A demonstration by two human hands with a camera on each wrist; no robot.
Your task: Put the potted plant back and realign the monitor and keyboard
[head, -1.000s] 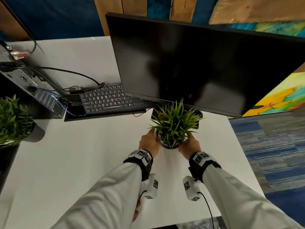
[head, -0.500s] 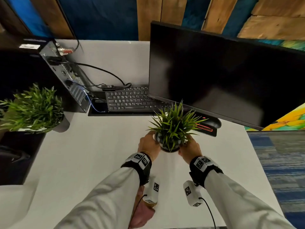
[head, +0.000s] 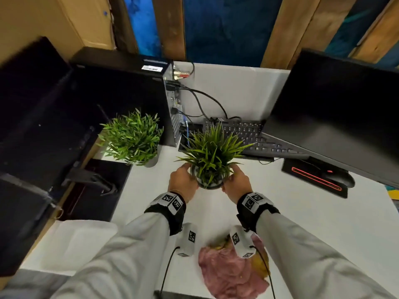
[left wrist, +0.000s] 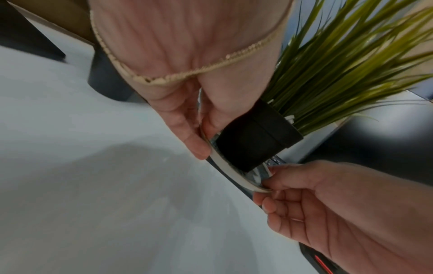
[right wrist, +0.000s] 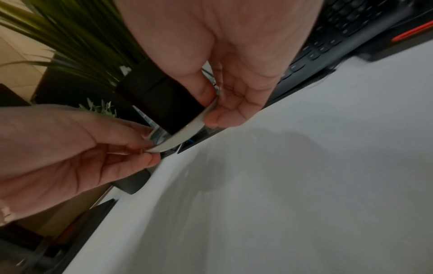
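Since the earlier head pictures, the grassy plant point(head: 212, 151) has been carried leftward across the white desk point(head: 280, 212), away from the monitor point(head: 336, 117) and closer to the leafy plant point(head: 131, 137), which is now seen at ten o'clock from it. From the head view, the plant's saucer point(head: 210, 186) is gripped at nine o'clock by the left hand point(head: 182, 181) and at three o'clock by the right hand point(head: 236, 183), just short of the keyboard point(head: 254, 137) at one o'clock; a pink cloth point(head: 228, 275) is seen at six o'clock, and a computer case point(head: 129, 100) at eleven o'clock. From the left wrist view, the black pot point(left wrist: 255, 137) is seen standing in the pale saucer point(left wrist: 222, 160), raised off the desk point(left wrist: 93, 185), with the saucer's rim pinched between thumb and curled fingers point(left wrist: 187, 137) of the left hand point(left wrist: 187, 55), and the right hand point(left wrist: 328, 204) pinching the opposite rim. From the right wrist view, the same hold is shown: the rim is clasped by the right hand point(right wrist: 234, 64) at three o'clock and by the left hand point(right wrist: 70, 148) at eight o'clock.
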